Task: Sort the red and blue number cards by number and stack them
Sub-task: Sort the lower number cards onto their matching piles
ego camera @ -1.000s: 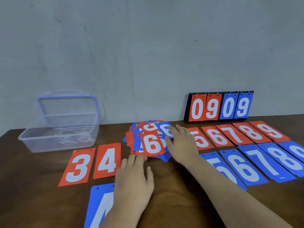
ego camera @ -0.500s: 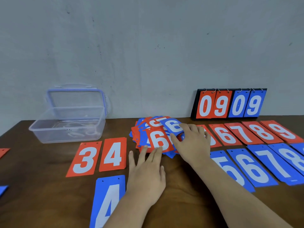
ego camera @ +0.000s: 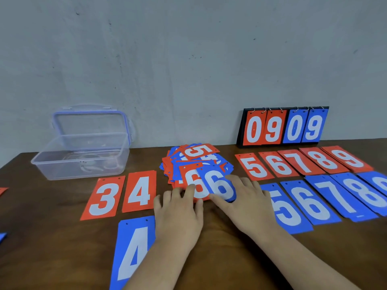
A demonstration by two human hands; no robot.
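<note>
Fingers (ego camera: 244, 183) holding blue 6 card (ego camera: 215, 181), dark wooden table (ego camera: 52, 237), grey wall (ego camera: 167, 59)

Red 6 card (ego camera: 191, 185) beside blue 6 card (ego camera: 217, 183)
</note>
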